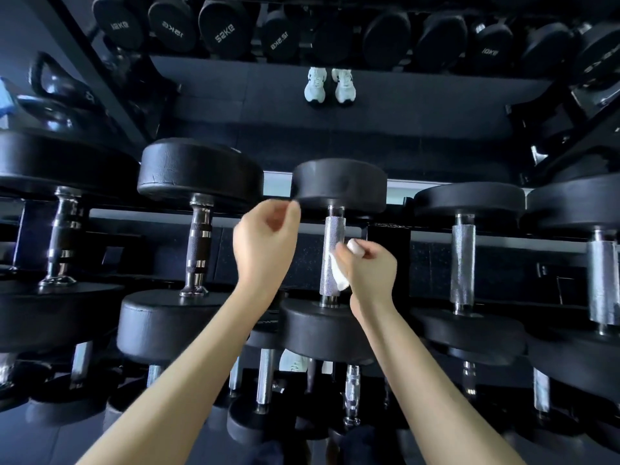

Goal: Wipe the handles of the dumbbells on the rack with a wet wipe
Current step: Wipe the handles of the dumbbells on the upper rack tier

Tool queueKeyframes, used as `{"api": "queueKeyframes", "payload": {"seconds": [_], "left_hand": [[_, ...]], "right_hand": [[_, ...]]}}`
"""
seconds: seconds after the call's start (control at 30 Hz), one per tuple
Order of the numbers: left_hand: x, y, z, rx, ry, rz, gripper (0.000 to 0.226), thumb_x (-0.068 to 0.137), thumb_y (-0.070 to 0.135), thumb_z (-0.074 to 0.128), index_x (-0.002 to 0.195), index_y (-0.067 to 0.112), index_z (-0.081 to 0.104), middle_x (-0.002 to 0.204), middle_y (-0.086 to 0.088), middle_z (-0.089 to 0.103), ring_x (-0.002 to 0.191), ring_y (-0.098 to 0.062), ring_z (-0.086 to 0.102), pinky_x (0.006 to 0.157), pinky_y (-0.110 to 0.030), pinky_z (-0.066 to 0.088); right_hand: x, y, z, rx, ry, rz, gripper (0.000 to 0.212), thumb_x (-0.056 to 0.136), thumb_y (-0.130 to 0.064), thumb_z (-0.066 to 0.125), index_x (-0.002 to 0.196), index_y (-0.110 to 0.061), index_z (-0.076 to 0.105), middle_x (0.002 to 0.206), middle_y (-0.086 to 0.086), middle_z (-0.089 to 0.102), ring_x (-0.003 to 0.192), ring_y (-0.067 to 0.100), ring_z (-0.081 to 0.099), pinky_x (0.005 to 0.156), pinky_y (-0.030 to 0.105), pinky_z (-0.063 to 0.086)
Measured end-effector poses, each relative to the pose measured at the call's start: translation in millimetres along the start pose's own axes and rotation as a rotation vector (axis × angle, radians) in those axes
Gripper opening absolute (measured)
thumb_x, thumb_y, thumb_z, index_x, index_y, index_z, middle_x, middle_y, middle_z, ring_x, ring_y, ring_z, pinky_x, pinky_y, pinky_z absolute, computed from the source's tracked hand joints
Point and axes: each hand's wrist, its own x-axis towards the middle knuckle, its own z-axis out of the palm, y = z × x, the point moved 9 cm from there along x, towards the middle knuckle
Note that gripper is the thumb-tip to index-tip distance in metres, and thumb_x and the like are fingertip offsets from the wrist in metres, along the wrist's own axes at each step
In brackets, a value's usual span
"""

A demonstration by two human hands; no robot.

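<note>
A black dumbbell with a silver knurled handle (pixel 332 253) lies on the rack's upper tier at the centre. My right hand (pixel 369 270) pinches a white wet wipe (pixel 339 271) and holds it against the right side of that handle. My left hand (pixel 265 239) hovers just left of the handle, below the dumbbell's far head (pixel 339 184), with fingers loosely curled and nothing in it. More dumbbells flank it: one with a dark ringed handle (pixel 199 250) to the left and one with a silver handle (pixel 463 263) to the right.
A lower tier with smaller dumbbells (pixel 266 380) sits beneath my forearms. A mirror behind the rack reflects dumbbell ends (pixel 221 28) and a pair of white shoes (pixel 330 85). A kettlebell (pixel 53 95) stands at the upper left.
</note>
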Motion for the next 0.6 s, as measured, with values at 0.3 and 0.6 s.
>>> {"api": "queueKeyframes", "payload": {"seconds": [0.3,0.6], "left_hand": [[-29.5,-30.6,55.0,0.086,-0.338,-0.083,0.022,0.09,0.029,0.059,0.103,0.017,0.071,0.089,0.007,0.071,0.079,-0.006,0.062,0.065,-0.005,0.042],[-22.4,-72.4,82.2,0.015,-0.303,-0.345,0.024,0.084,0.035,0.069,0.099,0.017,0.074,0.091,0.003,0.072,0.084,-0.011,0.065,0.072,-0.023,0.049]], "right_hand": [[-27.1,-4.3,24.7,0.196,-0.126,0.186,0.041,0.099,-0.038,0.039,0.079,-0.009,0.06,0.068,0.022,0.06,0.058,0.017,0.056,0.044,0.016,0.043],[-38.1,-11.5,2.1,-0.045,-0.263,0.11,0.042,0.1,-0.035,0.036,0.109,-0.005,0.064,0.109,0.006,0.068,0.091,0.009,0.065,0.086,0.026,0.05]]}}
